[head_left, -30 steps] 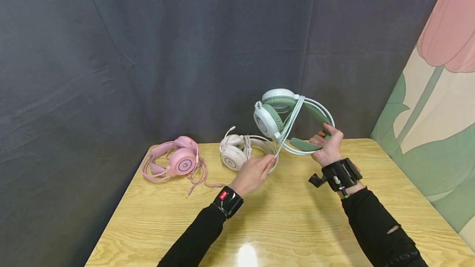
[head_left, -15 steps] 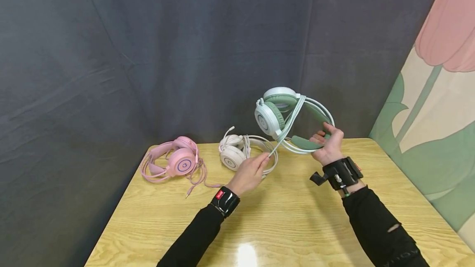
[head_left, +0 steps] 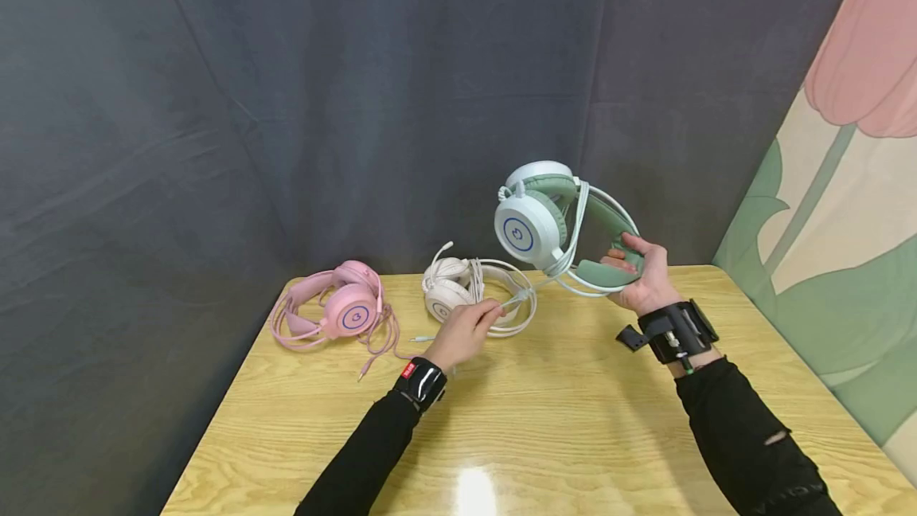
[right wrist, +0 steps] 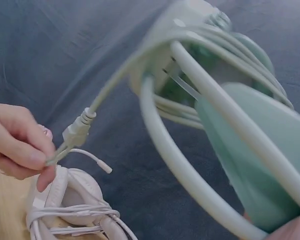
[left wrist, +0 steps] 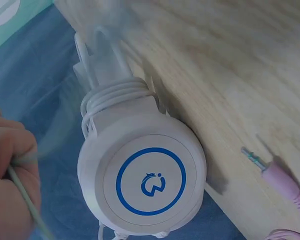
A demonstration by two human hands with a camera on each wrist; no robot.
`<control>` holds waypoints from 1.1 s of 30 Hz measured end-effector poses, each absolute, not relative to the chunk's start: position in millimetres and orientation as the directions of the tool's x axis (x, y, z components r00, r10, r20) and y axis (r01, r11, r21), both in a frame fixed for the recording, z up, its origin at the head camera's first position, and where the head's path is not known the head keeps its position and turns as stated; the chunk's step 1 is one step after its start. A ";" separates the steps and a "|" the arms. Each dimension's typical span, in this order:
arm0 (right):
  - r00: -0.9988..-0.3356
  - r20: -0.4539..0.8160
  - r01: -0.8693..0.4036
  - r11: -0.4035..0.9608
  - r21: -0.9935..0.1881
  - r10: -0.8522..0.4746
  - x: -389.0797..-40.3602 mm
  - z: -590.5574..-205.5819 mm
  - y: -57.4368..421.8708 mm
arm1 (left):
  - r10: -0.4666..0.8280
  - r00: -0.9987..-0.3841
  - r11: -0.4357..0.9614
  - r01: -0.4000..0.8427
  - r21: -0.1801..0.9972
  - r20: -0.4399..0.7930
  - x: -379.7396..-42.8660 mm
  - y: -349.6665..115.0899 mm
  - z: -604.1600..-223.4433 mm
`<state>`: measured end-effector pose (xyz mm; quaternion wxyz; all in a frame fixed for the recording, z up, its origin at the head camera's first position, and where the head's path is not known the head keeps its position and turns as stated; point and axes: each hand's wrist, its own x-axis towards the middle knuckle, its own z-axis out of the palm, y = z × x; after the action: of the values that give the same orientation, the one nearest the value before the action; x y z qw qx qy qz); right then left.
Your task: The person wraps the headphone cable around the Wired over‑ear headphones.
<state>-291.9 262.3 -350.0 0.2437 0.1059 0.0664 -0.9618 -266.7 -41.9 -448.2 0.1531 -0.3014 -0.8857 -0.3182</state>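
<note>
Dark curtain (head_left: 401, 102) behind, mint headset (head_left: 526, 233) held by band (head_left: 609, 225) in right fingers (head_left: 637, 244), cable (right wrist: 108, 90) pinched by left fingers (right wrist: 30, 154)

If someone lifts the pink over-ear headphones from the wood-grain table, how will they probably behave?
The pink over-ear headphones should mostly keep their shape, because the curved pink headband holds its arch. The thin pink cable would likely trail floppily, since it lies in loose loops on the table.

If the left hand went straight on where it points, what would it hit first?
Past the cable it pinches, the left hand would probably meet the white headset, but depth is unclear: it might pass above.
</note>
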 end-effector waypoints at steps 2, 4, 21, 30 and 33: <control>-0.832 -0.193 0.543 -0.834 -0.098 -0.520 -292.0 -352.3 260.1 | 0.433 -0.795 0.623 0.604 0.496 0.425 -270.8 -41.4 -446.8; -0.801 -0.142 0.596 -0.794 -0.116 -0.581 -292.0 -355.1 257.8 | 0.434 -0.814 0.627 0.581 0.519 0.387 -274.6 -39.9 -446.1; -0.453 0.117 0.713 -0.438 -0.548 -0.884 -295.5 -362.8 247.1 | 0.402 -0.845 0.756 0.524 0.392 0.352 -298.7 -66.4 -424.8; -0.480 0.007 0.558 -0.311 -0.769 -0.877 -294.3 -361.4 247.6 | 0.392 -0.812 0.745 0.555 0.369 0.432 -313.4 -68.8 -399.3; -0.494 -0.038 0.487 -0.241 -0.839 -0.868 -296.4 -363.2 248.3 | 0.351 -0.832 0.754 0.524 0.396 0.430 -312.5 -66.2 -387.3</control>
<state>-296.4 248.3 -363.2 0.4492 -0.2260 0.4217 -0.7546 -312.5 -66.2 -387.3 0.1671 -0.2373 -0.9216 -0.2578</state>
